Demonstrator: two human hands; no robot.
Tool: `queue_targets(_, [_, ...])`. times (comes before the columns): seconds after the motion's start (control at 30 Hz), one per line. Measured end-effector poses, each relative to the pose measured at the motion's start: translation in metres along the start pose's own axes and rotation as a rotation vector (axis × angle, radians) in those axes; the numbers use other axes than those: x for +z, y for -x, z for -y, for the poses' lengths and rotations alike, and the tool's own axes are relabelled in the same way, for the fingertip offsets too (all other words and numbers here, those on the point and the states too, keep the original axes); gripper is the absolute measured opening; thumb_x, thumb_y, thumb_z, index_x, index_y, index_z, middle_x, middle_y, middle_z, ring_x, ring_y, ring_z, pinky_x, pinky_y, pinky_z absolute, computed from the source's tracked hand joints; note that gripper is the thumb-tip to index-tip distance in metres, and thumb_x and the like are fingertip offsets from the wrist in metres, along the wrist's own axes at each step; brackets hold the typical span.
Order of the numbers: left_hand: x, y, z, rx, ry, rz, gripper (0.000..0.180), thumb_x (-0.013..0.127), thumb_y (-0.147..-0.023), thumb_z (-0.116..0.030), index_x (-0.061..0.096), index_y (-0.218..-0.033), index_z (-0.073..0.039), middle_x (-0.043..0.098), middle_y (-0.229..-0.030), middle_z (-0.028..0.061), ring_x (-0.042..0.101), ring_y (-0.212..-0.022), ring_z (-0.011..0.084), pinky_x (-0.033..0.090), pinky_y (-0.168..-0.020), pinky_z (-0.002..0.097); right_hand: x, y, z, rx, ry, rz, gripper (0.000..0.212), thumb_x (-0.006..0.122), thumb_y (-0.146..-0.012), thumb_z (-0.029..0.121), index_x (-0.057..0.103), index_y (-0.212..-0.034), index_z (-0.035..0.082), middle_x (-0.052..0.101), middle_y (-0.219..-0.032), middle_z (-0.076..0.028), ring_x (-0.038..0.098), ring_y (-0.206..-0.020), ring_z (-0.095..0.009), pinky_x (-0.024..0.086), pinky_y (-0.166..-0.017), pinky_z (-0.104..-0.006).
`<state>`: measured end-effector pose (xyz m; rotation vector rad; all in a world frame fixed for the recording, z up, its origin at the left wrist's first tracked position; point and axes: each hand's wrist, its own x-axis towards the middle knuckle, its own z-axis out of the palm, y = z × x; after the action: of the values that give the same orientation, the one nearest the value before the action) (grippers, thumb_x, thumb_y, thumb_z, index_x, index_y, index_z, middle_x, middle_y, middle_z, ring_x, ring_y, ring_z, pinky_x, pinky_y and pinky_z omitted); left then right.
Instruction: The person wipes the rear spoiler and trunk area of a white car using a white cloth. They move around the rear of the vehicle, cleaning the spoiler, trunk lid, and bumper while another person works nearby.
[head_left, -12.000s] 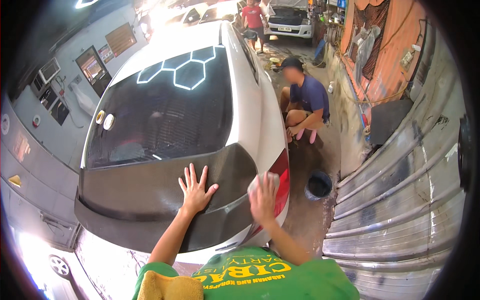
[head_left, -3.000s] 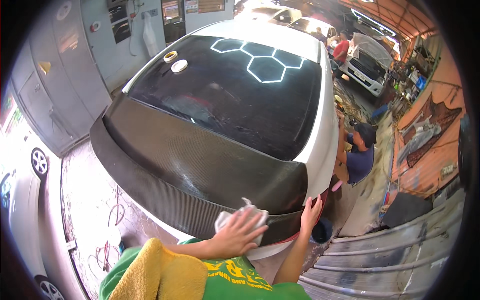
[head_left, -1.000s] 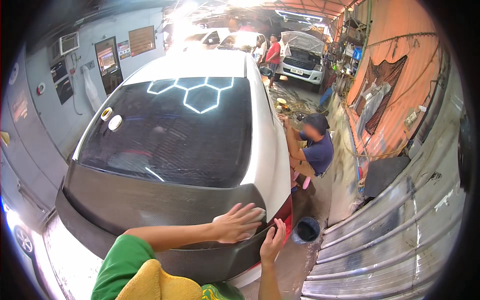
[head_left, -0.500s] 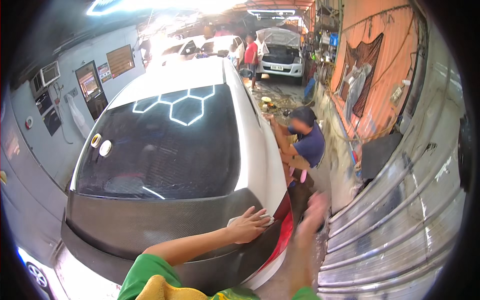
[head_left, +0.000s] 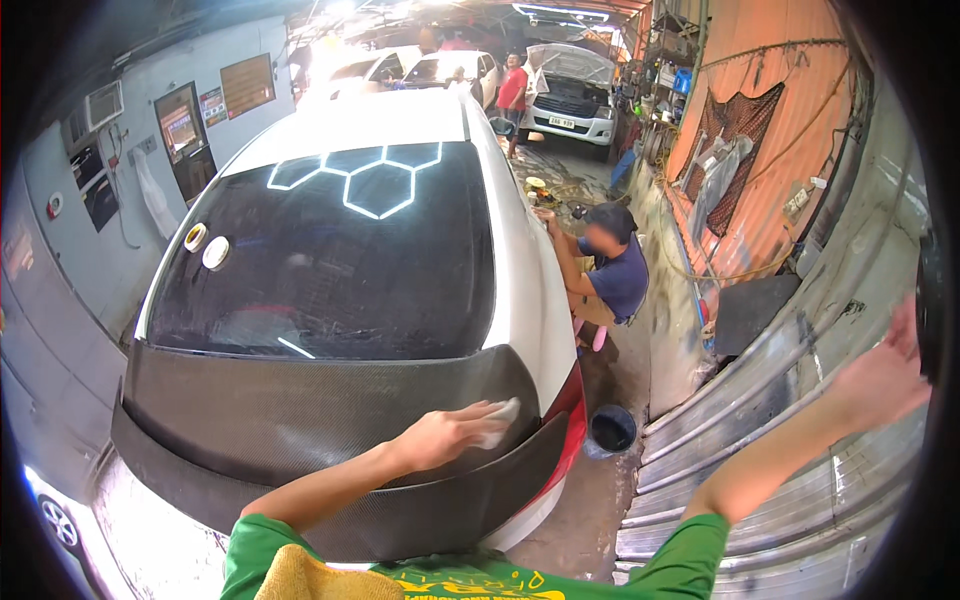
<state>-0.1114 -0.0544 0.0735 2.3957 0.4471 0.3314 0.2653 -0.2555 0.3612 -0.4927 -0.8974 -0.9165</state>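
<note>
My left hand [head_left: 441, 437] is closed round a crumpled white cloth [head_left: 497, 422] over the right side of the dark carbon-patterned trunk lid [head_left: 330, 410]. Whether the cloth touches the lid is unclear. Below runs the dark spoiler lip [head_left: 400, 510], with the red tail light [head_left: 567, 420] at its right end. My right hand [head_left: 880, 385] stretches far out to the right, toward a dark object at the picture's rim; motion smears its fingers. A yellow towel [head_left: 320, 578] lies against my green shirt.
A co-worker [head_left: 612, 265] crouches by the car's right side. A dark bucket [head_left: 612, 432] stands on the floor behind the tail light. Two tape rolls [head_left: 215, 253] rest on the rear window [head_left: 330, 260]. Corrugated metal sheeting [head_left: 760, 480] lines the right.
My left hand has shifted left with the cloth, off the lid's right corner. The right hand has swung outward to the far right, and the bucket now shows fully.
</note>
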Motion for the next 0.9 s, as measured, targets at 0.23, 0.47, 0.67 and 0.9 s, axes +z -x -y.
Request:
queue_targets(0.23, [0.119, -0.020, -0.015, 0.333, -0.511, 0.153, 0.051, 0.058, -0.090, -0.036, 0.055, -0.131, -0.006, 0.032, -0.154, 0.0169, 0.027, -0.143, 0.0369, 0.032, -0.107, 0.0563, -0.032, 0.143, 0.034, 0.424, 0.035, 0.069, 0.058, 0.042, -0.103, 0.024, 0.019, -0.155, 0.009, 0.060, -0.122, -0.023, 0.065, -0.094, -0.028, 0.051, -0.091, -0.0401])
queue_targets(0.47, [0.143, -0.106, -0.016, -0.025, -0.601, 0.195, 0.054, 0.061, -0.083, -0.035, 0.057, -0.133, -0.013, 0.028, -0.157, 0.0145, 0.024, -0.144, 0.0362, 0.032, -0.105, 0.0578, -0.097, 0.355, 0.074, 1.441, 0.133, 0.375, 0.051, 0.048, -0.101, 0.025, 0.036, -0.147, 0.007, 0.062, -0.123, -0.012, 0.062, -0.102, -0.021, 0.046, -0.090, -0.0328])
queue_targets(0.67, [0.227, -0.131, -0.025, -0.183, -0.858, 0.018, 0.067, 0.053, -0.088, -0.038, 0.041, -0.143, -0.001, 0.033, -0.152, 0.0180, 0.025, -0.143, 0.0383, 0.018, -0.115, 0.0592, -0.133, 0.370, 0.075, 1.364, 0.290, 0.635, 0.040, 0.047, -0.102, 0.027, 0.049, -0.139, 0.010, 0.062, -0.126, -0.010, 0.061, -0.106, -0.020, 0.044, -0.089, -0.0356])
queue_targets(0.9, [0.173, 0.110, -0.058, -0.337, -0.339, -0.522, 0.052, 0.065, -0.083, -0.041, 0.057, -0.132, -0.026, 0.034, -0.152, 0.0130, 0.026, -0.144, 0.0345, 0.023, -0.113, 0.0581, -0.094, 0.429, 0.038, 1.089, 0.264, 1.190, 0.048, 0.047, -0.103, 0.028, 0.044, -0.141, -0.001, 0.054, -0.136, -0.019, 0.053, -0.122, -0.029, 0.041, -0.102, -0.0384])
